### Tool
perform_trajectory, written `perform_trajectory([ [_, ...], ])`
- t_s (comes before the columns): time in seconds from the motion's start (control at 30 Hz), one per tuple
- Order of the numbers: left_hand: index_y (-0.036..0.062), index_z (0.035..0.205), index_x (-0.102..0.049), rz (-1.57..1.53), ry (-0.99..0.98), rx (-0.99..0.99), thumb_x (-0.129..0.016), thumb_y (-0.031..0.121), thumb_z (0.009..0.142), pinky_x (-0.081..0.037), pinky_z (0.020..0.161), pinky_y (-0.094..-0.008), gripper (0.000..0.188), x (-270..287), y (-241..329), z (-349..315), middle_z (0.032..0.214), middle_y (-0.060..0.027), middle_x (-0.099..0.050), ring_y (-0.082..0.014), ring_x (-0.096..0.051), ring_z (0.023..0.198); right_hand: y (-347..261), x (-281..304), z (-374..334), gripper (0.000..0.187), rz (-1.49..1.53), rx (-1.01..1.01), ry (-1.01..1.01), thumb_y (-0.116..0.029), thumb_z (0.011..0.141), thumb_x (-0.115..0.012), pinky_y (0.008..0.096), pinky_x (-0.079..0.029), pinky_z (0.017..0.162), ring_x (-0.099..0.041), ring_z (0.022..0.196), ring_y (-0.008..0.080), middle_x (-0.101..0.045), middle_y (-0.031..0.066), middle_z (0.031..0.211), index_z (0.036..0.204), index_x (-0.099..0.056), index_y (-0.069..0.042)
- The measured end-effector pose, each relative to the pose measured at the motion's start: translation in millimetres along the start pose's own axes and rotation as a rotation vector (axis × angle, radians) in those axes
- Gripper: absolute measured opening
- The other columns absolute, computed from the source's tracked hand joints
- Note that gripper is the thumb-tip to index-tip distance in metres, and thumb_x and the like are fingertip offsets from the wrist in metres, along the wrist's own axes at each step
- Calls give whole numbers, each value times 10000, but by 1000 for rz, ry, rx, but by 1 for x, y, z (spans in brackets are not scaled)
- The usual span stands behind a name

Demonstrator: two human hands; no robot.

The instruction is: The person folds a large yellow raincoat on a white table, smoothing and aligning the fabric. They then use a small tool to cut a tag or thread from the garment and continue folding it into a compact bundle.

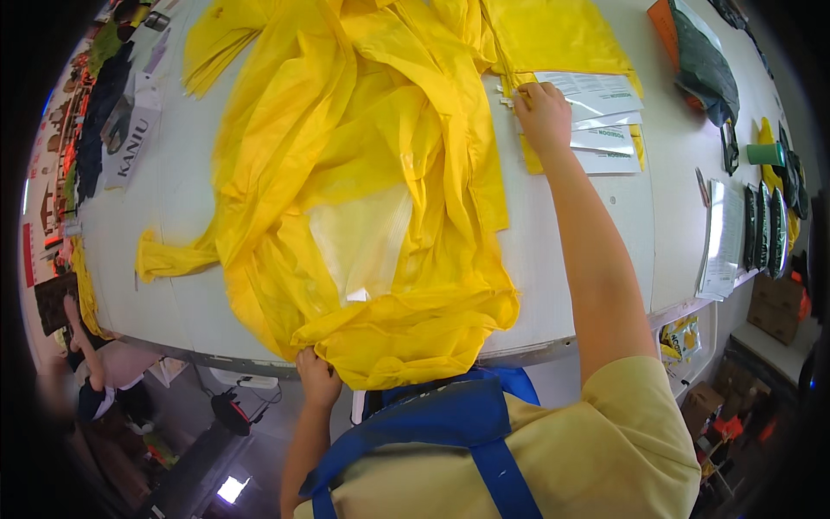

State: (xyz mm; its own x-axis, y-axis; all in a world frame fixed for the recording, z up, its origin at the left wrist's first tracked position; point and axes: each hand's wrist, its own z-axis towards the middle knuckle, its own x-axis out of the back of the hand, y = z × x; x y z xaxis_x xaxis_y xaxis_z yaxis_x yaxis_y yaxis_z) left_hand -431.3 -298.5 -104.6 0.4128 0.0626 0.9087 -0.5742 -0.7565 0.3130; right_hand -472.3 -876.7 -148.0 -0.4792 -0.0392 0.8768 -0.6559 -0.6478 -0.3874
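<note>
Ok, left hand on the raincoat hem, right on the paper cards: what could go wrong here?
1. The yellow raincoat overhangs the table edge where the left hand grips it; it might slide off.
2. The right hand may scatter the fanned paper cards.

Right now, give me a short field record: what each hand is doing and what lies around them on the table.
left hand: grips the near edge of the yellow raincoat at the table edge
right hand: reaches out, fingers on the stack of white sheets
table: white, raincoat spread over it
far right: green cup, dark bag
</note>
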Motion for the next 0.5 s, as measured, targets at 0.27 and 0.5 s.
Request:
perform_trajectory([
  [0.27, 73, 1205, -579, -5, 157, 112, -676, 374, 778, -323, 916, -511, 531, -15, 25, 14, 1161, -160, -525, -399, -447, 1097, 7, 8, 11, 184, 377, -342, -87, -190, 856, -625, 308, -468, 681, -612, 767, 213, -665, 78, 836, 934, -680, -32],
  [0.5, 81, 1186, -601, -37, 134, -5, -696, 338, 775, -325, 917, -513, 494, -17, 15, 21, 1186, -157, -547, -401, -459, 1116, 20, 31, 29, 220, 708, -597, -341, -169, 888, -630, 201, -448, 700, -522, 760, 67, -627, 18, 879, 1013, -662, 9],
])
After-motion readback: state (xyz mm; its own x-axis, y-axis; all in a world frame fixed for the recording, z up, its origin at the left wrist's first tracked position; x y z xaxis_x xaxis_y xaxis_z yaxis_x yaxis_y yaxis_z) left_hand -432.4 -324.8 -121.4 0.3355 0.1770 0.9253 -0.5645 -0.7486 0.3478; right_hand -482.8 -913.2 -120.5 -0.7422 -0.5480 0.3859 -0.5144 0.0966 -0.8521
